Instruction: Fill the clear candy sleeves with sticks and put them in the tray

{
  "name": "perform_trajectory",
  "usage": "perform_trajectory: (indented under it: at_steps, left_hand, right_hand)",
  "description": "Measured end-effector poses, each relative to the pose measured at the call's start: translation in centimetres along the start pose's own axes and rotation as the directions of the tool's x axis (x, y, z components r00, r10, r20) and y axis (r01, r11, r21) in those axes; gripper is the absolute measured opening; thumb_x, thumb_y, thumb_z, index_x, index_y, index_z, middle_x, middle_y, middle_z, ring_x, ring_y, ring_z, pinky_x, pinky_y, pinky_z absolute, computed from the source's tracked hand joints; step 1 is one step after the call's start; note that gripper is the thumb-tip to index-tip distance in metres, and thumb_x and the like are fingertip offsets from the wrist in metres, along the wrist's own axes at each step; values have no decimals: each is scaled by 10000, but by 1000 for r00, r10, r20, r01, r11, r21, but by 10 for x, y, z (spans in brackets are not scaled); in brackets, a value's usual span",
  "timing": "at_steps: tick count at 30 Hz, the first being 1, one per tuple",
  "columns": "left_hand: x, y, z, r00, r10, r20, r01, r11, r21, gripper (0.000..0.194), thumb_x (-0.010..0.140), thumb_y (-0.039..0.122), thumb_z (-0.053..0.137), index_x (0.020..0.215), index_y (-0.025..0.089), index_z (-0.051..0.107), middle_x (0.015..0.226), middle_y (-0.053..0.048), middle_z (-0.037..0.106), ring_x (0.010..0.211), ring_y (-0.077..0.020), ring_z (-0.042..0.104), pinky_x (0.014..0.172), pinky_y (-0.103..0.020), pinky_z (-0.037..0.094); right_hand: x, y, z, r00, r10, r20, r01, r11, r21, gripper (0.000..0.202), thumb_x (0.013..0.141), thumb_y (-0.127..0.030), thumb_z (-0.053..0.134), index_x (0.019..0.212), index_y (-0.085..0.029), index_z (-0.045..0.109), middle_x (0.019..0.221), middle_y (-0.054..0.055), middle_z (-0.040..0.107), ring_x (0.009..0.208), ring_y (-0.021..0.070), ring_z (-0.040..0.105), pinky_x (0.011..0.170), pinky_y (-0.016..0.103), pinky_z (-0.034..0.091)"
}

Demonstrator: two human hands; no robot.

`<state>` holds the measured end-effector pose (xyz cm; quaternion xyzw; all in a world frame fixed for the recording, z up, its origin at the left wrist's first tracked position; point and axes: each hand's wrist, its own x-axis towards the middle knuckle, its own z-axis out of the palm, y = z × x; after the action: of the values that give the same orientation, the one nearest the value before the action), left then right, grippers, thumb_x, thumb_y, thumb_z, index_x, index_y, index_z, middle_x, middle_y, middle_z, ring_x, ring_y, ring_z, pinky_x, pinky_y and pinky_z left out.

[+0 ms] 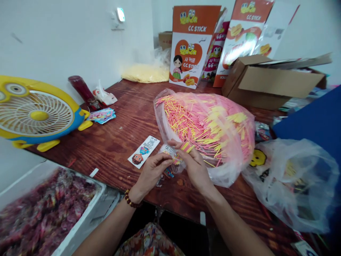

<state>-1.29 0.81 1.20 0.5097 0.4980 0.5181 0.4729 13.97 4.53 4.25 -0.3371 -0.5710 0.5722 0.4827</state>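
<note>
My left hand (pixel 153 172) pinches the left edge of a small clear packet (pixel 170 151) near the table's front edge. My right hand (pixel 195 167) is closed round several short yellow and pink sticks (pixel 187 147) at the packet's right side. More sticks show through the clear film. Just beyond my hands lies a large open plastic bag (pixel 162 117) full of pink and yellow sticks (pixel 186 121). Left of the packet, a white printed card (pixel 144 152) with a cartoon face lies flat on the wooden table (pixel 117 142).
A yellow and blue fan (pixel 39 110) stands at left, near a dark red bottle (pixel 80 89) and a tissue pack (pixel 104 96). Below it sits a white bin (pixel 102 192) of filled packets. Cartons (pixel 183 46) stand behind; a translucent bag (pixel 293 185) lies at right.
</note>
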Motion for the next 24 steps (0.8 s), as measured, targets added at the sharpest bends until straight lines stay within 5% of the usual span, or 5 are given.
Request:
perform_trajectory:
  at_steps: [6, 10, 13, 18, 24]
  left_hand:
    - [8, 7, 7, 998, -61, -30, 58, 993, -105, 265, 773, 438, 728, 830, 180, 707, 803, -21, 696, 746, -156, 619, 728, -265, 506]
    - [12, 5, 11, 998, -50, -43, 43, 989, -141, 279, 787, 458, 722, 831, 182, 708, 800, -13, 681, 732, -139, 610, 708, -252, 503]
    - [12, 3, 11, 998, -51, -46, 41, 978, -207, 261, 787, 433, 739, 838, 180, 707, 797, -6, 677, 711, -125, 608, 679, -236, 508]
    - [8, 5, 3, 999, 16, -37, -22, 983, -184, 196, 845, 364, 702, 909, 181, 736, 873, -20, 719, 797, -140, 644, 770, -250, 523]
    - [1, 24, -11, 950, 276, -145, -261, 959, 111, 122, 864, 270, 664, 881, 193, 757, 863, -30, 717, 826, -155, 642, 783, -261, 506]
  right_hand:
    - [6, -12, -16, 995, -63, 77, 74, 986, -147, 421, 961, -380, 550, 1371, -311, 491, 1426, 56, 575, 1323, 209, 533, 1122, 455, 409]
    - [4, -20, -29, 959, -92, 270, 202, 887, -416, 407, 946, -367, 583, 1348, -308, 563, 1428, 53, 573, 1353, 230, 499, 1168, 463, 344]
    - [3, -20, -40, 960, -52, 273, 172, 884, -435, 436, 944, -356, 589, 1373, -300, 530, 1369, 58, 615, 1247, 223, 580, 1058, 416, 450]
    - [3, -24, -46, 975, -44, 219, 160, 820, -549, 139, 917, -324, 619, 871, -208, 680, 776, -2, 674, 716, 141, 603, 660, 260, 453]
    - [8, -33, -34, 961, -60, 269, 171, 895, -413, 132, 879, -293, 643, 798, -199, 689, 736, -10, 664, 681, 125, 591, 642, 244, 435]
